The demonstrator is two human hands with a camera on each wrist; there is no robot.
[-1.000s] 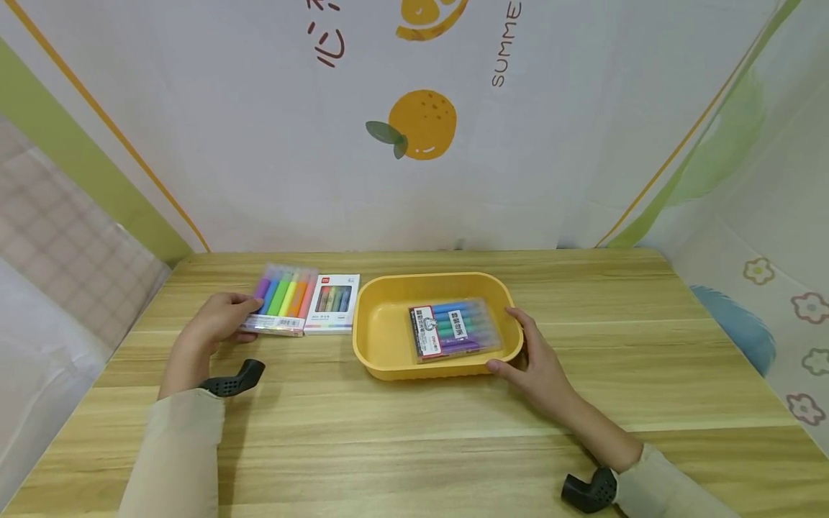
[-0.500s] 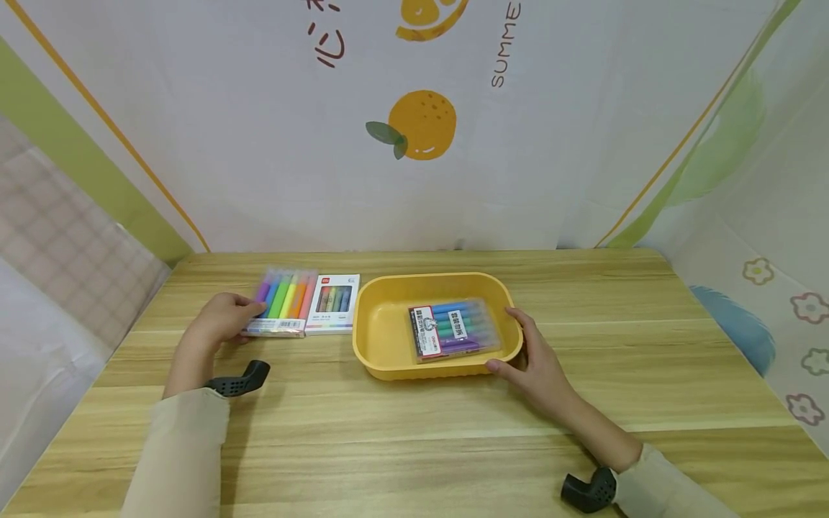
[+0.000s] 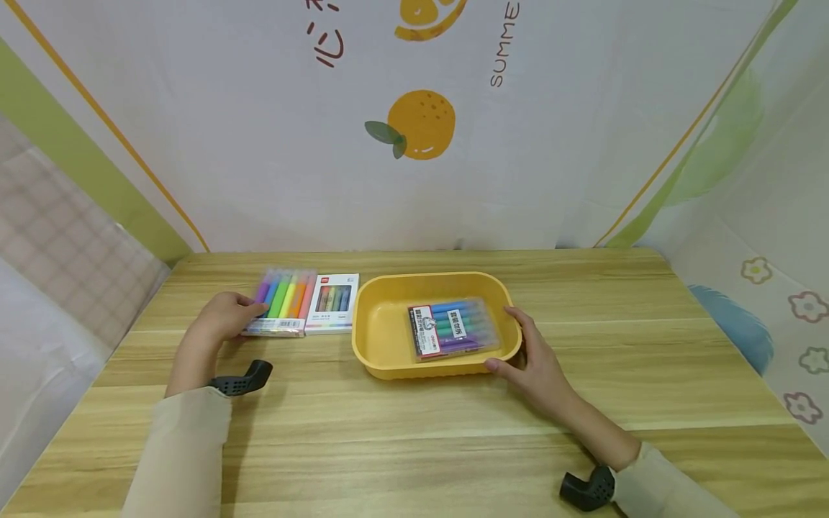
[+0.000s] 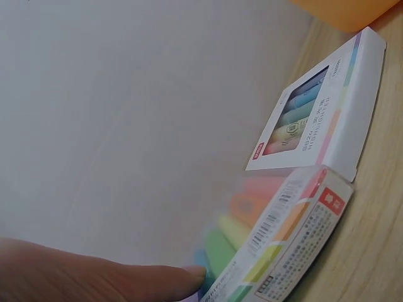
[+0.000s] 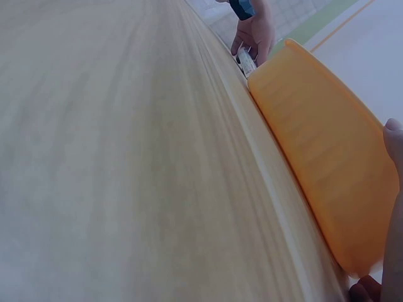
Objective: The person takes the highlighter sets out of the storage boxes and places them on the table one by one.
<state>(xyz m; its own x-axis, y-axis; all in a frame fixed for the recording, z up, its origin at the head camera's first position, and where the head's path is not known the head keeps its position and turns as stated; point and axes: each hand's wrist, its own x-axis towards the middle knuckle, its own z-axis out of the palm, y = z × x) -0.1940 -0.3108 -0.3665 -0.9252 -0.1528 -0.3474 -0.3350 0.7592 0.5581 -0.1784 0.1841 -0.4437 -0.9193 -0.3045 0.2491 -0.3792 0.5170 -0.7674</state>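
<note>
Highlighter packs lie on our wooden table, and our left hand rests against the clear pack of coloured highlighters at the table's left, fingers curled over its near left edge; in the left wrist view a fingertip touches the pack's corner, though we cannot tell whether the thumb closes underneath. Just beside that pack, touching its right side, sits a white boxed highlighter set. Our right hand grips the right end of the yellow tray, thumb at the near corner and fingers curved up over the rim. Inside the tray lies a third pack of markers in blues and purples, flat and slightly askew. The tray stands at the table's middle, near the white box but apart from it.
</note>
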